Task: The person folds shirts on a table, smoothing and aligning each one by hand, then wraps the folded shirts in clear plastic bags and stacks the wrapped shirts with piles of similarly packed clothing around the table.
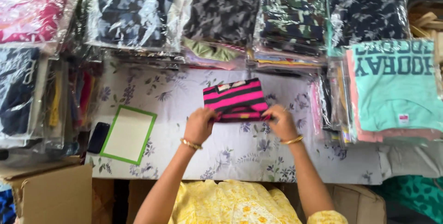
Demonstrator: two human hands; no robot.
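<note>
Gripping: left hand (199, 124) and right hand (280, 121), fingers curled, pinching the near edge of the folded pink-and-black striped knit garment (235, 98).
Garment place: centre of the pale floral tablecloth (240, 152).
At 9 o'clock: flat green-bordered white card (128, 134), glossy black phone (98, 137).
At 12 o'clock: crinkly plastic-bagged camouflage clothes (226, 7).
</note>
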